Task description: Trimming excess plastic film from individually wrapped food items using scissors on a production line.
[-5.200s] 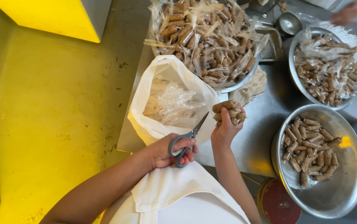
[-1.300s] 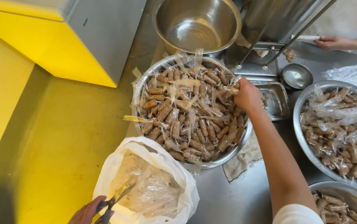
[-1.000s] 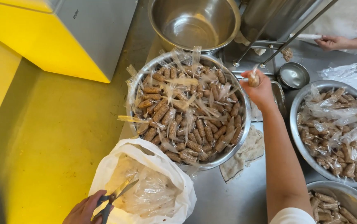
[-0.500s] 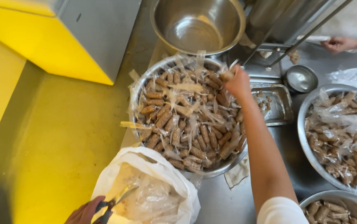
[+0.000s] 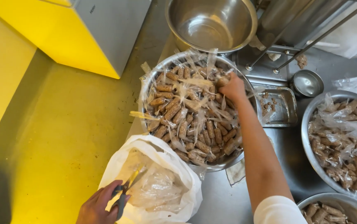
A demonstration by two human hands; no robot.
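The right hand [image 5: 233, 88] reaches far across a large steel bowl [image 5: 145, 89] and curls its fingers down onto the wrapped brown rolls [image 5: 186, 124] heaped near the far right rim; whether it has one pinched is hidden by the back of the hand. The left hand [image 5: 99, 205], at the near edge, is closed around the handles of a pair of scissors [image 5: 124, 193], their blades lying over the mouth of a white bag [image 5: 182, 186] stuffed with clear plastic scraps. The bag sits just near of the bowl on the steel table [image 5: 224, 203]. Far of the bowl stands an empty steel basin [image 5: 244, 16]; to its right lie a small rectangular tray [image 5: 288, 108] and a little round cup [image 5: 307, 83], and further right another bowl [image 5: 307, 137] holds rolls among loose wrappers. A third bowl [image 5: 348, 203] shows at the near right corner. The loose wrapper tails look tangled, so a pull could drag neighbouring rolls over the rim. The scissors, held out of the person's sight line, could snag or slit the bag.
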